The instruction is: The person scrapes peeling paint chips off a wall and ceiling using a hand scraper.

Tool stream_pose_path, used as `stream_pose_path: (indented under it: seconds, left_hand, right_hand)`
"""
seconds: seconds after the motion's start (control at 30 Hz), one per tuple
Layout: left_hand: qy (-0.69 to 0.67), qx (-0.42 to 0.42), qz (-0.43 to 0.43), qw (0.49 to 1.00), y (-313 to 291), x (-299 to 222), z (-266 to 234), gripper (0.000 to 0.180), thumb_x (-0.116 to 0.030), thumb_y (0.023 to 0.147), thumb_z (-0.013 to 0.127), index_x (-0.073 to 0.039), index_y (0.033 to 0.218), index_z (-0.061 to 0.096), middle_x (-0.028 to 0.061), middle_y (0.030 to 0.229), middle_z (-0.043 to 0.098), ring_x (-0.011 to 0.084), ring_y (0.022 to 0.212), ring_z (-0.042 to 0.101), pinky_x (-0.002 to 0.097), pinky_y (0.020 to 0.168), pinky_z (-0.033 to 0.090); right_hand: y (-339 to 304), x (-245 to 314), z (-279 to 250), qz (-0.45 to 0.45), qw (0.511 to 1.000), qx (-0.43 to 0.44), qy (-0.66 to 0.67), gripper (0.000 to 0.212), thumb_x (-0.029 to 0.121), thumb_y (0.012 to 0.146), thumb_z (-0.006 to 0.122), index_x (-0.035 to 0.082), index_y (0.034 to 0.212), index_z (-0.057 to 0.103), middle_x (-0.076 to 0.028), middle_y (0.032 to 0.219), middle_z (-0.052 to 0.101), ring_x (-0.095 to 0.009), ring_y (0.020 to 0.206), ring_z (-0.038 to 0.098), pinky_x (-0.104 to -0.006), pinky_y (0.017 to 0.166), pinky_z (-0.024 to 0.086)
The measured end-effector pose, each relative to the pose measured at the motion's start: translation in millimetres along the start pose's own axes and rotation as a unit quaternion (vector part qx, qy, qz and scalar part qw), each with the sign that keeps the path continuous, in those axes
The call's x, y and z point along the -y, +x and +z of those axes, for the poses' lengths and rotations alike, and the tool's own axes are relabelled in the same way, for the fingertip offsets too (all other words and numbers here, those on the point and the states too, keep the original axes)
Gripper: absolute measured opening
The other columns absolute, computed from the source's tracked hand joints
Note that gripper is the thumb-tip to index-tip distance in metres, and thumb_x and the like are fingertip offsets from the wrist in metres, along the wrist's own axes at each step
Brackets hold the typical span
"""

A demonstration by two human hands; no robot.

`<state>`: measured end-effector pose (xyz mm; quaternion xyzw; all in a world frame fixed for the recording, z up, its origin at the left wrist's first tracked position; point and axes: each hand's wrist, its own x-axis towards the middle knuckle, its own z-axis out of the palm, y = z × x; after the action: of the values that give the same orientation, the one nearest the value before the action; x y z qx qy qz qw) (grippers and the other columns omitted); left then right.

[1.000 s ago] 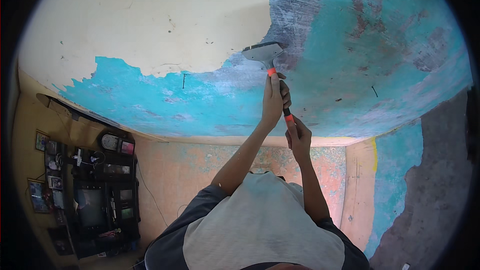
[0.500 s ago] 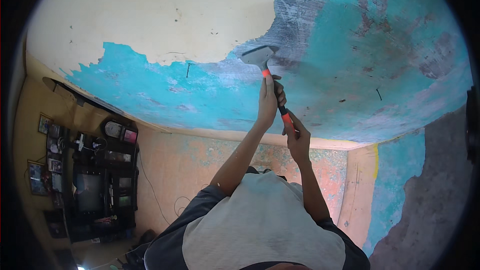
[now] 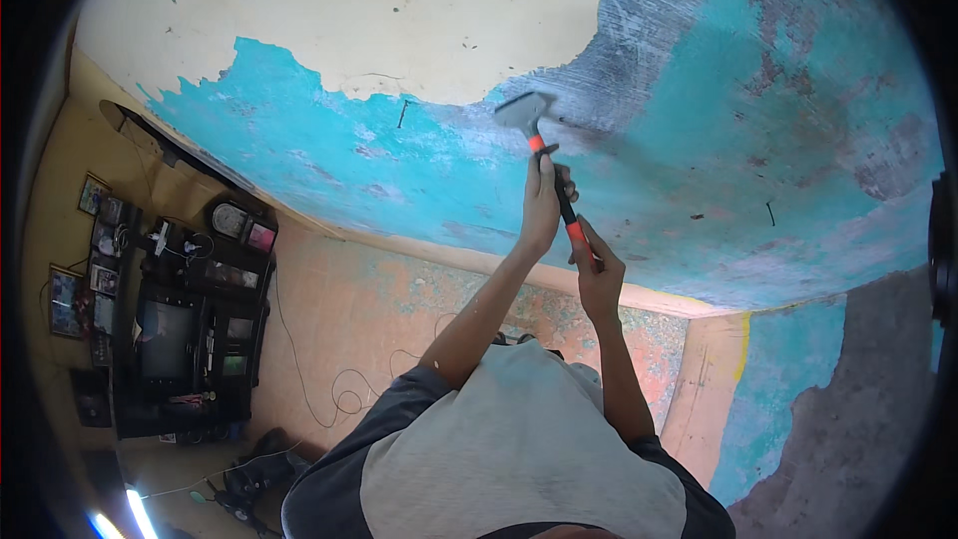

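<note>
Both my hands grip one long-handled scraper (image 3: 523, 112) with a wide grey blade and a black and orange handle. My left hand (image 3: 544, 202) is closed round the upper handle below the blade. Lower down, my right hand (image 3: 599, 268) wraps the handle's orange end. The blade is at the wall (image 3: 449, 175), just under the ragged edge of the cream paint layer (image 3: 379, 10). Turquoise paint and a bare grey patch (image 3: 639, 30) show around the blade. Whether the blade edge touches the surface I cannot tell.
One nail (image 3: 403, 114) sticks out left of the scraper, and another nail (image 3: 770, 214) is to the right. A dark cabinet (image 3: 190, 339) with a screen stands at the left. A thin cable (image 3: 299, 369) hangs in loops near it. Lit tubes (image 3: 140, 514) glow at the lower left.
The view has shifted, so the wall appears further right and slightly higher. The scraper blade has moved away from the cream paint edge and tilted a little. Both hands keep their hold.
</note>
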<state>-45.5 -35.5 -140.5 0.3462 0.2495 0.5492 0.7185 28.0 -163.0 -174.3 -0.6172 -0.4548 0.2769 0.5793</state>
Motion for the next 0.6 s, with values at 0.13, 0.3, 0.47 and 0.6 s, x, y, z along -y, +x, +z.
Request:
stream_pose_path:
  seconds: [0.13,0.3,0.47,0.6]
  left_hand:
    - [-0.020,0.045,0.016,0.999,14.6,-30.6,-1.2,0.039,-0.037,0.109,0.040,-0.007,0.133,0.041,0.0003,0.082,0.042,0.0090,0.066,0.041,0.0262,0.061,0.040]
    - [0.014,0.024,-0.021,0.999,7.0,-3.5,-29.0,0.036,-0.038,0.109,0.037,-0.007,0.127,0.044,0.0004,0.079,0.043,0.0086,0.062,0.042,0.0258,0.059,0.042]
    - [0.017,0.047,-0.015,0.999,13.7,-35.4,-18.5,0.033,-0.034,0.109,0.038,-0.006,0.126,0.045,0.0008,0.082,0.044,0.0095,0.067,0.043,0.0274,0.062,0.042]
    - [-0.001,0.060,-0.006,0.998,17.9,-39.8,-21.1,0.032,-0.035,0.110,0.038,-0.006,0.121,0.046,0.0003,0.078,0.043,0.0089,0.063,0.042,0.0257,0.059,0.041]
  right_hand:
    - [10.2,21.2,9.6,0.007,1.000,0.003,0.014,0.038,0.015,0.100,0.062,0.010,0.137,0.061,0.001,0.075,0.061,-0.004,0.066,0.048,-0.0205,0.057,0.039]
    - [-2.8,4.4,14.9,0.069,0.997,0.022,0.034,0.038,0.016,0.100,0.062,0.009,0.138,0.060,0.002,0.076,0.060,-0.003,0.067,0.049,-0.0197,0.057,0.038]
    - [9.9,12.5,31.3,0.007,0.998,-0.008,0.058,0.038,0.018,0.101,0.060,0.009,0.138,0.060,0.002,0.072,0.058,0.000,0.048,0.037,-0.0186,0.043,0.028]
    - [17.8,14.1,27.6,0.051,0.995,0.032,0.084,0.038,0.020,0.101,0.061,0.009,0.137,0.060,0.002,0.072,0.057,0.000,0.048,0.038,-0.0189,0.042,0.028]
